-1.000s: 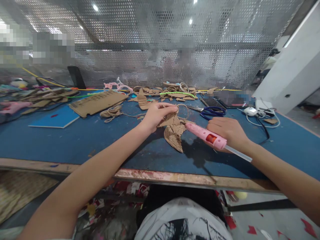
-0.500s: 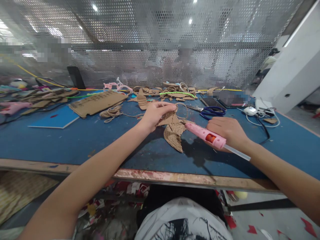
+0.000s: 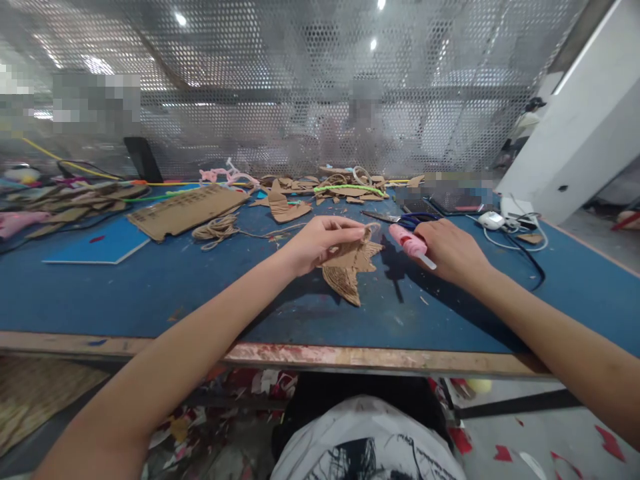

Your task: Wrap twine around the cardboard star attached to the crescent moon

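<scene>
Between the thumb and fingers of my left hand [image 3: 325, 241] is a cut cardboard piece [image 3: 350, 257], partly covered with coiled twine on its lower curved part. A short loop of twine [image 3: 370, 230] sticks up at my fingertips. From there a strand runs left to a loose bundle of twine [image 3: 216, 230] on the table. My right hand [image 3: 450, 250] is closed around a pink hot glue gun [image 3: 409, 241], its clear glue stick poking out of the back. The gun is apart from the cardboard. Blue-handled scissors [image 3: 417, 219] lie just behind it.
Cardboard scraps [image 3: 287, 208] and a large cardboard sheet [image 3: 190, 208] lie along the back of the blue table [image 3: 165, 300]. A blue board [image 3: 95, 241] is at left, with another pink glue gun [image 3: 20, 223]. A white charger with cables [image 3: 493, 220] sits at right. Perforated metal sheeting stands behind.
The glue gun has drawn back from the cardboard and turned, pointing more away from me. My left hand has tilted the cardboard piece, so less of the coiled twine shows.
</scene>
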Action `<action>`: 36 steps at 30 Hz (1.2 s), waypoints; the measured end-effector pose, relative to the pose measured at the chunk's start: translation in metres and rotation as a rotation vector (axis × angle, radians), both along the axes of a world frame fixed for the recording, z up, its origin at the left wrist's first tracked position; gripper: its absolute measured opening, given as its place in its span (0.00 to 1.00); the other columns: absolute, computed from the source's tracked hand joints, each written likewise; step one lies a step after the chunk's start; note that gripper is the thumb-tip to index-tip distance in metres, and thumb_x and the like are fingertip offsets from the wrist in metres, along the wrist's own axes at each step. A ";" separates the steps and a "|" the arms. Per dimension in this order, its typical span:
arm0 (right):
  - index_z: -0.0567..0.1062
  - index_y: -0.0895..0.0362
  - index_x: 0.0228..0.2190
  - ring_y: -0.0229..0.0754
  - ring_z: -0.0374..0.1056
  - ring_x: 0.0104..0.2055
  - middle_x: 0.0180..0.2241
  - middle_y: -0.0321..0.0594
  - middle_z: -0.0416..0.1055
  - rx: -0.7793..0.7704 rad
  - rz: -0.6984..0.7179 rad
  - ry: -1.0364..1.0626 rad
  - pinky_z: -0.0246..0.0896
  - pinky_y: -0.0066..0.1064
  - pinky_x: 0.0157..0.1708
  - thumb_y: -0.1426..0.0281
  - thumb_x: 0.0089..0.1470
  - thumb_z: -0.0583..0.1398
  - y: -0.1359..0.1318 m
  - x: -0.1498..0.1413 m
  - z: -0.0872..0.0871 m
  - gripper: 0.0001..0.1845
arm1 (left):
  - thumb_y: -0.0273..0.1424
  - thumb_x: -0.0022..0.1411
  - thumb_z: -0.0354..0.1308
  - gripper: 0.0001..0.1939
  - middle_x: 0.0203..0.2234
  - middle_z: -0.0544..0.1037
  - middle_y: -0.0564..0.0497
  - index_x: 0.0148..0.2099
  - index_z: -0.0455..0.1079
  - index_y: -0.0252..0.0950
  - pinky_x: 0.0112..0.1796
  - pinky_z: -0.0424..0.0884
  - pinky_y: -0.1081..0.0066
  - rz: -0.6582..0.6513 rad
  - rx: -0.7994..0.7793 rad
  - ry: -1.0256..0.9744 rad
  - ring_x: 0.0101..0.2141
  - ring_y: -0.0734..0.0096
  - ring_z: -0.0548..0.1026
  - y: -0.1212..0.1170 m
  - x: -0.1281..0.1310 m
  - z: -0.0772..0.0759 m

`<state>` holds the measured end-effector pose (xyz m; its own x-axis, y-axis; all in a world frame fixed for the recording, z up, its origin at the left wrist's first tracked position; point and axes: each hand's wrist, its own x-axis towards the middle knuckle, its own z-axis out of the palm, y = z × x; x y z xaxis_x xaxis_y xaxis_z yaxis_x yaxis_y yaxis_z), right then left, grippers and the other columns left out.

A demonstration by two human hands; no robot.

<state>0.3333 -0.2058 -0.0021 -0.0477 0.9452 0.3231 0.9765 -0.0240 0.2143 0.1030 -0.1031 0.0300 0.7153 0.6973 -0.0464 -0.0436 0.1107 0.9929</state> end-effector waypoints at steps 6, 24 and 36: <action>0.69 0.61 0.49 0.56 0.63 0.53 0.51 0.54 0.67 -0.059 0.168 0.406 0.57 0.44 0.52 0.66 0.44 0.62 0.008 0.018 -0.007 0.29 | 0.33 0.44 0.70 0.14 0.21 0.75 0.54 0.35 0.77 0.34 0.21 0.56 0.79 -0.071 0.020 0.082 0.19 0.83 0.66 -0.012 0.002 -0.003; 0.77 0.59 0.27 0.36 0.64 0.26 0.25 0.37 0.73 0.049 0.439 0.982 0.58 0.27 0.28 0.68 0.50 0.60 -0.006 -0.038 0.012 0.08 | 0.40 0.49 0.67 0.16 0.12 0.63 0.58 0.36 0.79 0.34 0.16 0.41 0.76 -0.183 0.289 0.309 0.13 0.84 0.51 -0.016 0.000 -0.004; 0.77 0.57 0.27 0.35 0.63 0.24 0.22 0.37 0.72 0.204 0.576 0.653 0.55 0.27 0.28 0.67 0.55 0.60 -0.014 -0.046 0.008 0.09 | 0.41 0.45 0.69 0.19 0.18 0.69 0.55 0.37 0.78 0.33 0.19 0.45 0.76 -0.006 0.234 0.171 0.16 0.84 0.56 -0.006 0.003 -0.016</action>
<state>0.2874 -0.2195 0.0063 -0.2448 0.7529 0.6109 0.7745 0.5309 -0.3440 0.1060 -0.1087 0.0143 0.7152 0.6989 -0.0053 0.1270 -0.1225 0.9843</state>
